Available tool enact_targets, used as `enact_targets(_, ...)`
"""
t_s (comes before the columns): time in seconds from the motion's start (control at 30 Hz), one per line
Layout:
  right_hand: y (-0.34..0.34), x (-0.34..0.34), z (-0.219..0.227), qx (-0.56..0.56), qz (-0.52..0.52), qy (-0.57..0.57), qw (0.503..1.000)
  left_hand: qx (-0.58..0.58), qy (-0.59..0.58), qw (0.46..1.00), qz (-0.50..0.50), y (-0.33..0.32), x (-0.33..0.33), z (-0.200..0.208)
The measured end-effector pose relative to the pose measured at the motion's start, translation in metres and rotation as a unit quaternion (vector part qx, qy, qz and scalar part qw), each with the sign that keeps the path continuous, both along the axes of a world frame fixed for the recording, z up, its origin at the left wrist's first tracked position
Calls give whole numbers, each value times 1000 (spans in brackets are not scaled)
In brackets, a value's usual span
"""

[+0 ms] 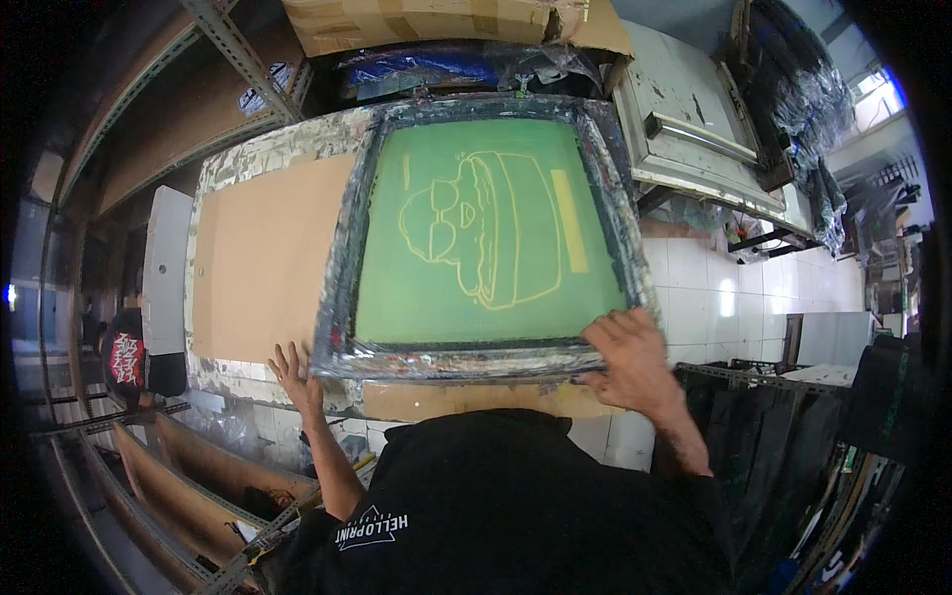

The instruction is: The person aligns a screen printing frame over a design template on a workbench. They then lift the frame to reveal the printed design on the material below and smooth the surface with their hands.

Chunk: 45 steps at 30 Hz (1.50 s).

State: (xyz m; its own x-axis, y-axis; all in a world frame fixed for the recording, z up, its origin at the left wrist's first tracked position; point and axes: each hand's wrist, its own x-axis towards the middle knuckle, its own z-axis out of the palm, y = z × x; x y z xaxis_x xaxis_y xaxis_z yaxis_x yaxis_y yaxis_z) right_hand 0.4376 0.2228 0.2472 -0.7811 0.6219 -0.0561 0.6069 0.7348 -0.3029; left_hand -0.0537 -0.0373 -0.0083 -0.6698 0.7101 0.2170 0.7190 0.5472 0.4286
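Note:
A screen printing frame (347, 233) lies over the table in front of me, its wood smeared with dark, caked ink. Stretched across it is a green mesh (387, 297) bearing yellow outlines of a cartoon shape and a yellow bar. My right hand (635, 362) is closed around the near right corner of this frame. With fingers spread, my left hand (297, 380) is beside the near left corner, by the edge of a brown sheet (268, 258); it holds nothing, and I cannot tell whether it touches the table. The sheet's right side is hidden under the frame.
The worktable (317, 136) has a paint-flaked surface. A cardboard box (456, 25) and blue plastic sit behind it. To the right stands a white bench (684, 109) above a tiled floor (719, 302). Metal shelving (233, 50) is at the left, where another person (129, 347) is partly visible.

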Motion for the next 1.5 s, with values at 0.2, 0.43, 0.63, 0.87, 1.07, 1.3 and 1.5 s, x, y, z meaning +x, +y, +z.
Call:
enact_targets(0.2, -27, 6, -116, -24, -36, 27, 999, -27, 14, 999, 42, -1, 9, -1)
enact_targets(0.43, -27, 14, -176, -19, -51, 61, 997, 36, 6, 993, -116, 7, 68, 29)
enact_targets(0.63, -24, 13, -186, -33, -49, 72, 996, -1, 30, 990, -139, 12, 105, 19)
enact_targets(0.87, -22, 17, -189, -59, -52, 56, 995, 20, 8, 991, -129, 18, 109, 10)
enact_targets(1.07, -16, 5, -169, -102, -102, 10, 989, 20, 7, 994, -110, 15, 111, 2)
enact_targets(1.3, -13, -9, -167, -98, -119, -92, 984, 17, 29, 992, -120, 12, 106, -7)
enact_targets(1.5, -10, -11, -166, -120, -127, -105, 979, 0, 19, 993, -114, 14, 109, -7)
